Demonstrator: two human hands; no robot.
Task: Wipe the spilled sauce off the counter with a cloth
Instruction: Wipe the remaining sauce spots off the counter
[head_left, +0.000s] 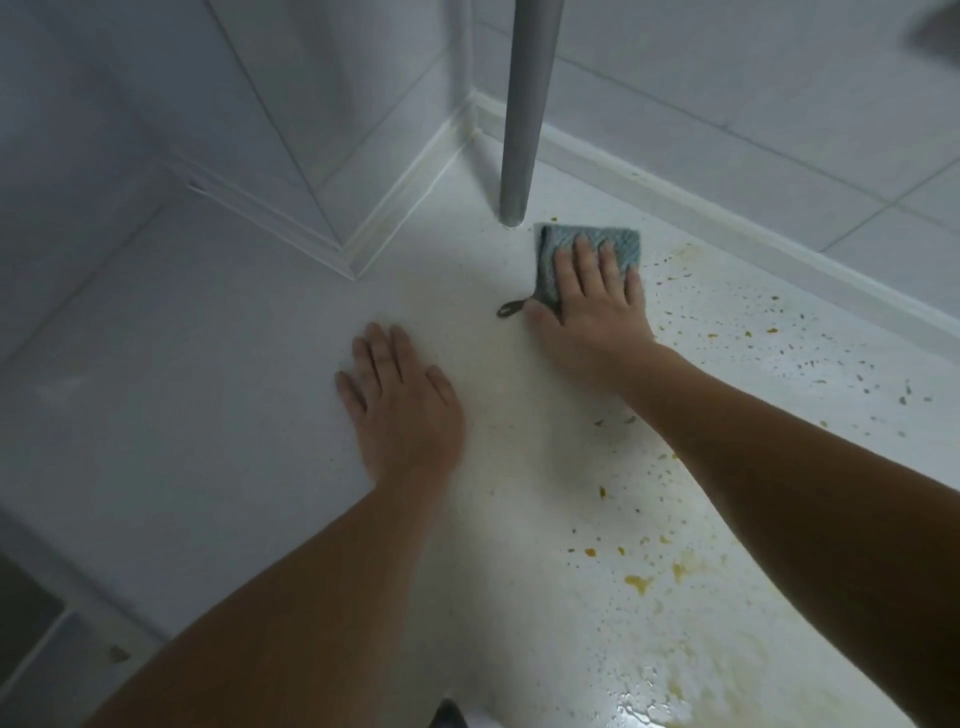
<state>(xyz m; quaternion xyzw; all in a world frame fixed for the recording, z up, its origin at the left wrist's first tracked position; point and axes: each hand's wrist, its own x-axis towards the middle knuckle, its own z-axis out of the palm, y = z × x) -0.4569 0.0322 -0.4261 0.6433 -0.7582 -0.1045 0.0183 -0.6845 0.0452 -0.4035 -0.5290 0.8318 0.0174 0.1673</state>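
A folded grey-blue cloth with a dark hanging loop lies on the white counter, just in front of a grey pole. My right hand presses flat on the cloth, fingers straight and spread. My left hand rests flat on the bare counter to the left, holding nothing. Orange-yellow sauce is spattered in drops and smears across the right side of the counter, from beside the cloth down to the lower right, where the surface looks wet.
A grey vertical pole stands on the counter right behind the cloth. Tiled walls with a white sealing strip meet in a corner behind it. A tiled wall block juts out at the left.
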